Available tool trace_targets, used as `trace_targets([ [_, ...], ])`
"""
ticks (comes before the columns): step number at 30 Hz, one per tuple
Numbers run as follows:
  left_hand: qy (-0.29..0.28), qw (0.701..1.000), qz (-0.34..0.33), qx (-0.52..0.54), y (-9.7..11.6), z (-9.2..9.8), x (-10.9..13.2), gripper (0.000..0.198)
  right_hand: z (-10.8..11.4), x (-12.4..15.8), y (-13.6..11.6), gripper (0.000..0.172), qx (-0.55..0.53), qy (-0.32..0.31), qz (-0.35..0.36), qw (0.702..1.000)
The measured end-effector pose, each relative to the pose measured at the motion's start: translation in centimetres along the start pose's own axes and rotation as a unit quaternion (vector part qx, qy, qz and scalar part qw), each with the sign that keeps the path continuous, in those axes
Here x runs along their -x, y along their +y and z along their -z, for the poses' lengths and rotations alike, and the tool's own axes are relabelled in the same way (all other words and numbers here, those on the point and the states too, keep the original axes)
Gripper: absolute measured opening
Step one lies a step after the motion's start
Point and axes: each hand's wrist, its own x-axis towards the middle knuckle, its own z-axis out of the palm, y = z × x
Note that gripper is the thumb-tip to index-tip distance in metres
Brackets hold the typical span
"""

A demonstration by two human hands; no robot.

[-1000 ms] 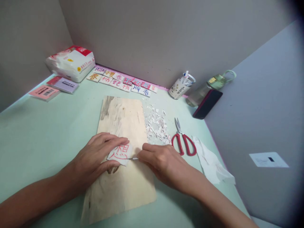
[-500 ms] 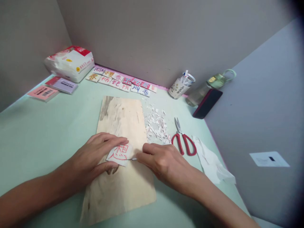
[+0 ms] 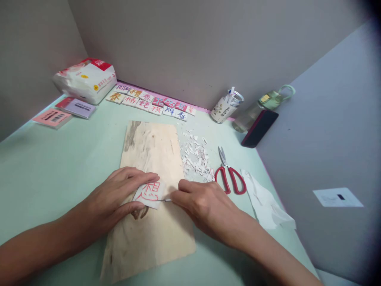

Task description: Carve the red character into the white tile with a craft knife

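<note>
A small white tile [image 3: 149, 194] with a red handwritten character lies on a wooden board [image 3: 166, 234]. My left hand [image 3: 123, 194] is closed on the tile's left side, thumb at the lower edge and fingers along the top. At the tile's right edge, my right hand [image 3: 202, 200] pinches a thin blade [image 3: 168, 200]. Only the blade's tip shows; its handle is hidden in the fist. The tip touches or nearly touches the tile's lower right corner.
White shavings [image 3: 196, 159] lie right of the board, beside red-handled scissors [image 3: 228, 174] and a crumpled tissue [image 3: 268, 206]. Lettered tiles [image 3: 143, 101] line the back. A pen can [image 3: 224, 107], bottle [image 3: 247, 117] and phone [image 3: 260, 129] stand right; a tissue pack [image 3: 89, 81] sits left.
My left thumb has drawn back slightly to the left along the tile's lower edge. Both hands otherwise keep nearly the same place, and the view has shifted slightly.
</note>
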Motion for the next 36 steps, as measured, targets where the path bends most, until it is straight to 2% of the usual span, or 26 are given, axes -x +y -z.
trace_targets([
  [4, 0.006, 1.000, -0.003, -0.002, 0.0, 0.0, 0.0, 0.046, 0.2, 0.0, 0.2, 0.019, 0.087, 0.050, 0.097, 0.990],
  [7, 0.011, 1.000, -0.002, -0.002, 0.1, -0.1, 0.0, 0.046, -0.3, 0.4, -0.4, 0.022, 0.120, 0.104, 0.134, 0.978],
  [14, 0.007, 1.000, -0.002, -0.007, 0.0, 0.2, 0.0, 0.047, -1.7, 1.6, -2.4, 0.015, 0.123, 0.113, 0.078, 0.983],
  [19, -0.012, 1.000, -0.011, -0.005, 0.2, 0.4, -0.2, 0.046, -1.1, 1.5, -1.5, 0.018, 0.098, 0.126, 0.071, 0.985],
  [24, 0.002, 1.000, -0.013, 0.002, 0.4, 0.2, -0.2, 0.044, -0.9, 1.3, -0.8, 0.023, 0.057, 0.121, 0.057, 0.989],
  [36, -0.008, 1.000, -0.020, 0.000, 0.3, 0.3, -0.2, 0.046, -1.1, 0.2, -0.7, 0.024, 0.055, 0.116, 0.062, 0.990],
])
